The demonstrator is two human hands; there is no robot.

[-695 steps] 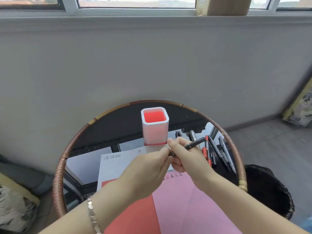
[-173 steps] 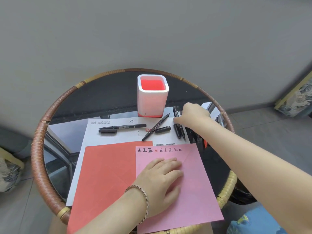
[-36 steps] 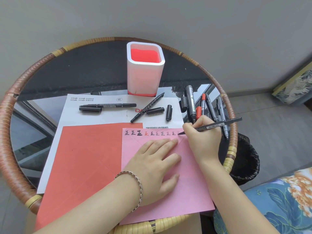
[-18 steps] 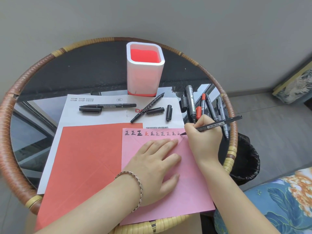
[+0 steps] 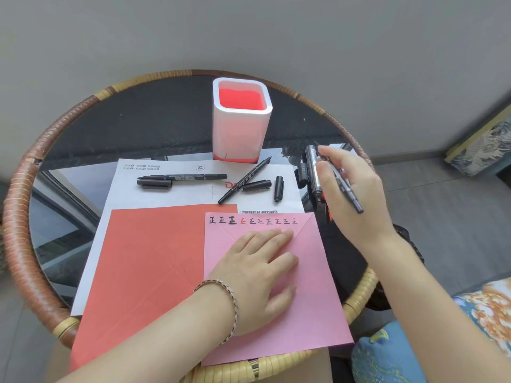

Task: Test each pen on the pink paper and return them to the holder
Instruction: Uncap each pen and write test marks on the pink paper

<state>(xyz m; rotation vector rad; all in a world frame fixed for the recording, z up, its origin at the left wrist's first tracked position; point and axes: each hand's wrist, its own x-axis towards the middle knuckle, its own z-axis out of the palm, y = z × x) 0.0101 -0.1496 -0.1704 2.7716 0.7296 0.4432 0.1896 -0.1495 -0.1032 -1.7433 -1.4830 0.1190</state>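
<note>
My left hand [image 5: 261, 275] lies flat on the pink paper [image 5: 309, 308], fingers spread, below a row of written marks [image 5: 253, 221]. My right hand [image 5: 351, 194] is lifted off the paper, to the right of it, and grips a thin black pen [image 5: 347, 192] that slants across the palm. The white pen holder [image 5: 240, 125] with a red inside stands at the back of the table with no pens showing in it. Two uncapped black pens [image 5: 182, 177] [image 5: 244, 180] and three loose caps [image 5: 278, 188] lie on the white sheet [image 5: 166, 194].
A red paper [image 5: 149, 266] lies left of the pink one. More pens [image 5: 312, 170] lie by my right hand near the round rattan table's rim [image 5: 22, 217]. A black bin [image 5: 412, 244] stands below on the right, and a flowered cushion [image 5: 442, 341] is at lower right.
My right hand has lifted the pen off the pink paper and moved up and to the right. One more mark stands at the row's right end. My left hand stays put.
</note>
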